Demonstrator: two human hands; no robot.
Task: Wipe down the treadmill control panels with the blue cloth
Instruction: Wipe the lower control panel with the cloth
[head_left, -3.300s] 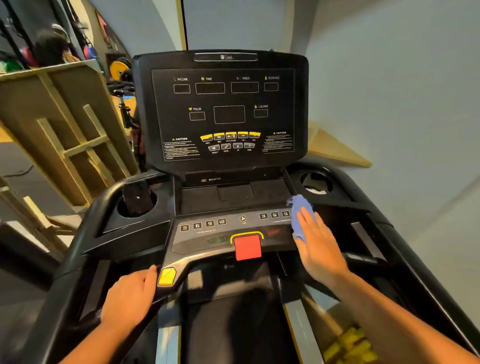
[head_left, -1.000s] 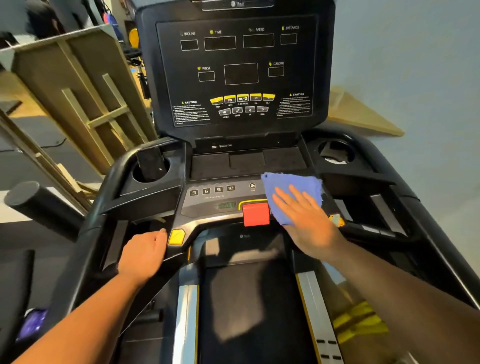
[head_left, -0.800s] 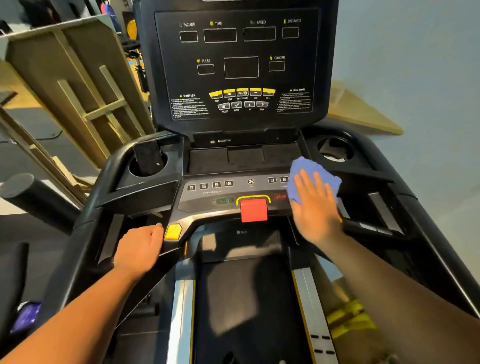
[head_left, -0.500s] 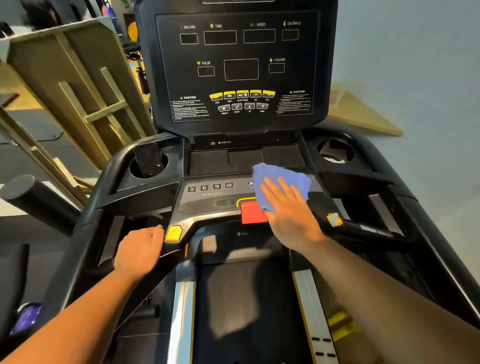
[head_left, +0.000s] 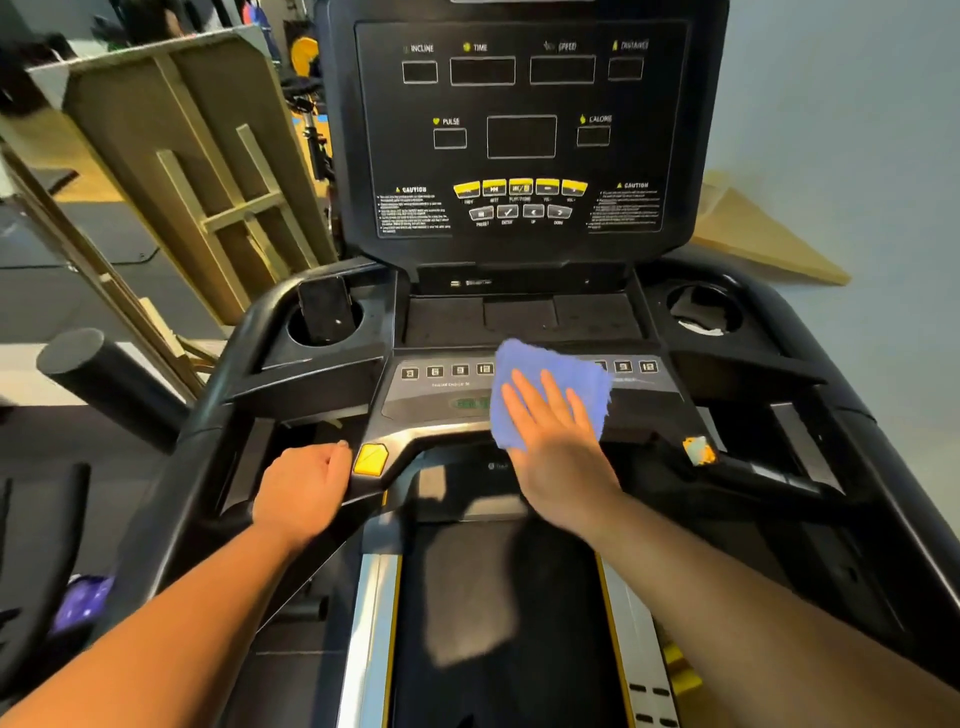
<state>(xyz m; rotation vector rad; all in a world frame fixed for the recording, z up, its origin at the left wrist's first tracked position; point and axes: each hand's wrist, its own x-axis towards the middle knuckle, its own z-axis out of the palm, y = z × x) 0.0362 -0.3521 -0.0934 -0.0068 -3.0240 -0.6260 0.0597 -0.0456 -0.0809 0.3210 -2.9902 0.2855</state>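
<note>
My right hand (head_left: 556, 441) lies flat, fingers spread, pressing the blue cloth (head_left: 524, 364) onto the middle of the treadmill's lower control panel (head_left: 431, 395). The cloth covers the red stop button and some number keys. Above stands the upright black display panel (head_left: 519, 135) with yellow buttons. My left hand (head_left: 304, 488) is curled around the left handlebar (head_left: 208, 431), just beside a yellow button (head_left: 370, 460).
A dark phone (head_left: 323, 309) stands in the left cup holder; the right cup holder (head_left: 704, 309) holds something pale. Wooden frames (head_left: 187, 171) lean at the left, a black cylinder (head_left: 104, 379) juts below them. A wall runs along the right. The belt (head_left: 498, 623) lies below.
My right hand has slid the cloth leftward from the panel's right side to its middle, now covering the red button. My left hand has stayed on the handlebar.
</note>
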